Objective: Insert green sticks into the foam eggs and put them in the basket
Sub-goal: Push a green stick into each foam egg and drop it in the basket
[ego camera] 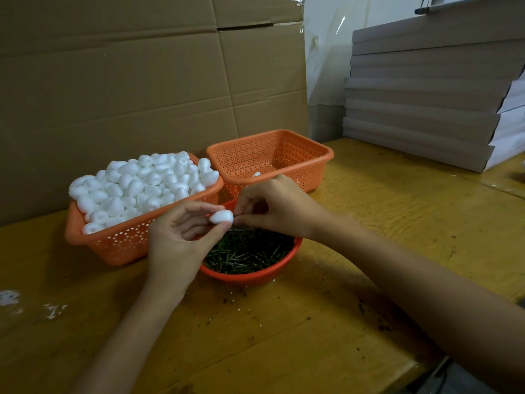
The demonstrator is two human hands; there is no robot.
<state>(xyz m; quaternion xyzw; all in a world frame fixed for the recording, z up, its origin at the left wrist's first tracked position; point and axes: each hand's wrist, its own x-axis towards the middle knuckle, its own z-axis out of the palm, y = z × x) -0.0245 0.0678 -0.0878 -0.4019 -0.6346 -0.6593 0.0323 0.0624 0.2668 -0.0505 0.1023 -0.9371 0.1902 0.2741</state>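
My left hand (181,237) pinches a white foam egg (222,216) between thumb and fingertips above the round red bowl (252,275) of green sticks (247,251). My right hand (272,206) meets the egg's right end, its fingers pinched on a thin stick that is mostly hidden. An orange basket (119,243) at the left is heaped with foam eggs (142,186). A second orange basket (312,166) behind my hands holds one white egg (256,174), partly hidden.
A large cardboard box wall (142,81) stands behind the baskets. Stacked flat grey boxes (426,103) sit at the back right of the wooden table (369,200). White foam crumbs (11,297) lie at the left, dark specks in front of the bowl.
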